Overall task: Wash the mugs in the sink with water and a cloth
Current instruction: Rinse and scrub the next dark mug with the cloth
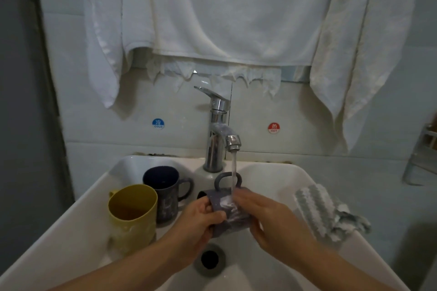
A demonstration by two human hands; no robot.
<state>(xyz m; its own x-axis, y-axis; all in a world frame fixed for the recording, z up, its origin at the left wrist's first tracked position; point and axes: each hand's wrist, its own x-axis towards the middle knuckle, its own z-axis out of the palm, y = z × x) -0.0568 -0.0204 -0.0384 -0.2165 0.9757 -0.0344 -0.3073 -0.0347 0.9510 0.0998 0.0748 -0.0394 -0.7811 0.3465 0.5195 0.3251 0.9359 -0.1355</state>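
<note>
A grey-blue mug (228, 214) lies on its side over the sink (78, 227), handle up, under the water running from the tap (218, 130). My left hand (196, 224) grips its open end, thumb across the wall. My right hand (269, 217) wraps around its bottom end. The stream hits the mug's side between my hands. A dark blue mug (165, 192) and a yellow mug (132, 216) stand upright at the basin's left. A grey-and-white striped cloth (324, 210) lies on the sink's right rim, apart from both hands.
The drain (210, 259) sits below the held mug. White towels (224, 12) hang on the wall above the tap. Cold and hot stickers flank the tap. A metal rack (423, 149) stands at the far right.
</note>
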